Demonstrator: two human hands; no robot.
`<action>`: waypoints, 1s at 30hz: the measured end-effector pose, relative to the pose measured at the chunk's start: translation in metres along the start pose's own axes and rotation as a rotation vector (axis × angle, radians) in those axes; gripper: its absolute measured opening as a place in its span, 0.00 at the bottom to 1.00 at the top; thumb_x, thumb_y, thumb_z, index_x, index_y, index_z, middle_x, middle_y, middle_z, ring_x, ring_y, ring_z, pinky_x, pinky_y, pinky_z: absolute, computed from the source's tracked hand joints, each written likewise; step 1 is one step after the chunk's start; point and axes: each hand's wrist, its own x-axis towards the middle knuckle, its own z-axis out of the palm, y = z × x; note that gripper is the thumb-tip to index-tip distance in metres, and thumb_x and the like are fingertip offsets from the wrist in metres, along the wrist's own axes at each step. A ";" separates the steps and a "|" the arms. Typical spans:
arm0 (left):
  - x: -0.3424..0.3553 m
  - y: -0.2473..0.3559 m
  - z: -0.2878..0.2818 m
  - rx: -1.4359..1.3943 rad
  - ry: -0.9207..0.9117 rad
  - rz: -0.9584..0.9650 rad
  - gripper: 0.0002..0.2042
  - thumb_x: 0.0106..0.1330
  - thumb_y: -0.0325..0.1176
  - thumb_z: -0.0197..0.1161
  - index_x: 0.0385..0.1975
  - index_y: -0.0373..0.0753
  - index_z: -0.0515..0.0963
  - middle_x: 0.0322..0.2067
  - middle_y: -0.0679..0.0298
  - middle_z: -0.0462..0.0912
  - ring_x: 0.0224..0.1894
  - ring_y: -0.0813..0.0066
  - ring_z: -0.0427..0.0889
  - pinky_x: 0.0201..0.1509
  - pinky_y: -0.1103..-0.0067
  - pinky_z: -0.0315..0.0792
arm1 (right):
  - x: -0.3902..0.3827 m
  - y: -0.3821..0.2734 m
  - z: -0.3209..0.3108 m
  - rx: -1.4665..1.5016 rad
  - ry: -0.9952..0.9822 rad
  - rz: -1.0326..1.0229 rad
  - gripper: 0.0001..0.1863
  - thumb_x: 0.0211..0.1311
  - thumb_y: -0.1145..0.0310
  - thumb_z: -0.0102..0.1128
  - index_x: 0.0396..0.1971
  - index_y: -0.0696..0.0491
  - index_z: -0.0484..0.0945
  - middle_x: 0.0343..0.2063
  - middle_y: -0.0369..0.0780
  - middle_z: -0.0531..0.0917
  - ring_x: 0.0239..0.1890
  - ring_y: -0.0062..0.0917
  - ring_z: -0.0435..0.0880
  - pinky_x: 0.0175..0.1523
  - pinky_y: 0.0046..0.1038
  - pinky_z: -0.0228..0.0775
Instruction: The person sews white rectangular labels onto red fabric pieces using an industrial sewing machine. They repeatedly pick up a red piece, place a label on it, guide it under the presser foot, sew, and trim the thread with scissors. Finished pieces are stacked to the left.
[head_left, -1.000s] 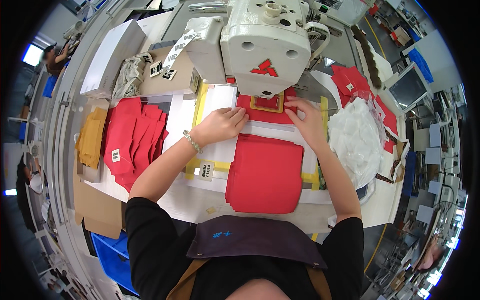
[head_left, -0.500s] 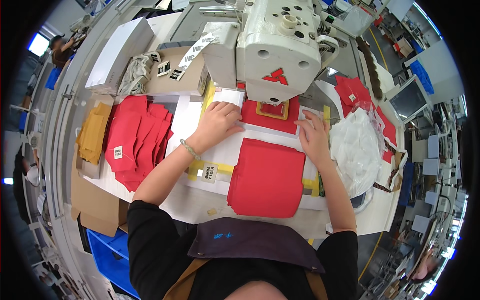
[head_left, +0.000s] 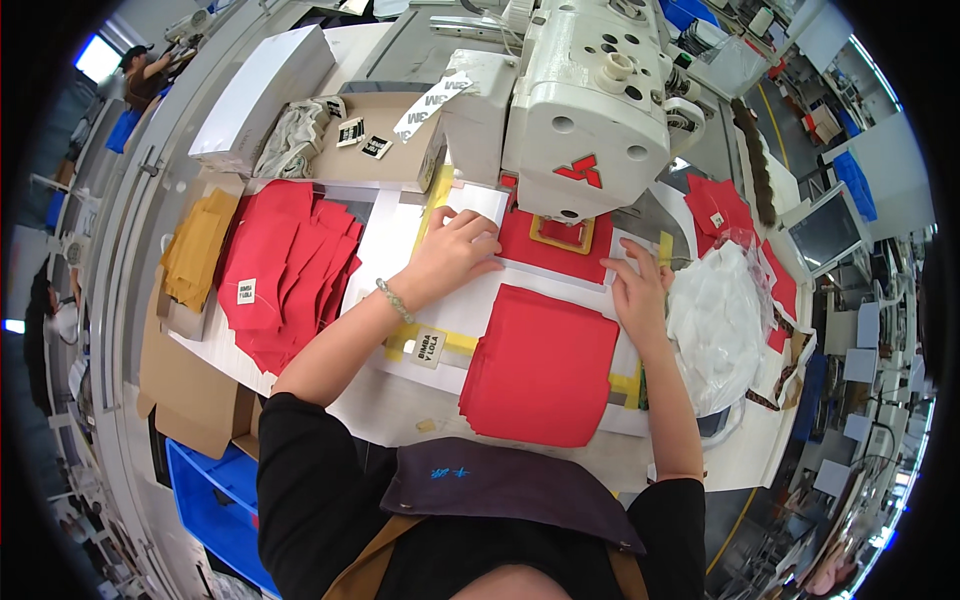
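Workshop desk [head_left: 400, 408]: a white sewing machine [head_left: 590, 130] toward its far edge, a red fabric piece [head_left: 515, 238] beneath the machine's yellow frame [head_left: 558, 245].

Beside the piece's left side, the left hand [head_left: 447, 262] has a loosely spread grip, thumb apart, nothing held; the right hand [head_left: 640, 295] is at its right side, grip likewise parted and empty. Whether either presses the cloth, I cannot tell. Toward the desk's near edge lies a red stack [head_left: 540, 370]. Good handling probably means the piece flat, steadied only from its sides, with fingertips clear of the frame.
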 end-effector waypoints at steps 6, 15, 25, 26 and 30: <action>-0.001 0.000 0.005 0.146 -0.017 0.109 0.07 0.57 0.38 0.69 0.31 0.46 0.79 0.43 0.73 0.80 0.51 0.76 0.76 0.57 0.66 0.62 | -0.001 0.000 -0.003 -0.042 -0.001 -0.058 0.14 0.50 0.76 0.58 0.36 0.46 0.83 0.52 0.34 0.79 0.52 0.26 0.76 0.54 0.35 0.52; -0.006 0.001 0.006 0.248 -0.080 0.194 0.04 0.61 0.32 0.60 0.33 0.43 0.74 0.51 0.65 0.81 0.59 0.72 0.75 0.62 0.60 0.62 | 0.001 -0.004 -0.001 -0.109 0.025 -0.140 0.10 0.52 0.73 0.61 0.36 0.47 0.79 0.47 0.31 0.84 0.50 0.23 0.77 0.50 0.34 0.52; -0.006 0.004 0.005 0.199 -0.060 0.157 0.04 0.62 0.32 0.60 0.33 0.42 0.74 0.51 0.64 0.81 0.58 0.73 0.76 0.62 0.63 0.62 | 0.000 -0.004 -0.001 -0.099 0.006 -0.124 0.09 0.52 0.73 0.61 0.35 0.47 0.79 0.49 0.31 0.84 0.47 0.22 0.78 0.49 0.34 0.52; -0.007 0.004 0.005 0.189 -0.059 0.150 0.03 0.62 0.31 0.59 0.33 0.42 0.75 0.51 0.64 0.81 0.58 0.73 0.76 0.62 0.64 0.63 | 0.001 -0.005 -0.001 -0.099 0.003 -0.128 0.09 0.52 0.73 0.61 0.35 0.47 0.79 0.49 0.30 0.84 0.47 0.22 0.78 0.49 0.34 0.52; -0.003 0.000 -0.009 0.166 -0.090 0.149 0.04 0.62 0.30 0.59 0.34 0.41 0.78 0.50 0.65 0.81 0.57 0.72 0.76 0.62 0.67 0.63 | 0.001 -0.005 -0.002 -0.102 -0.002 -0.127 0.09 0.53 0.73 0.61 0.35 0.47 0.80 0.49 0.30 0.84 0.46 0.22 0.78 0.49 0.33 0.52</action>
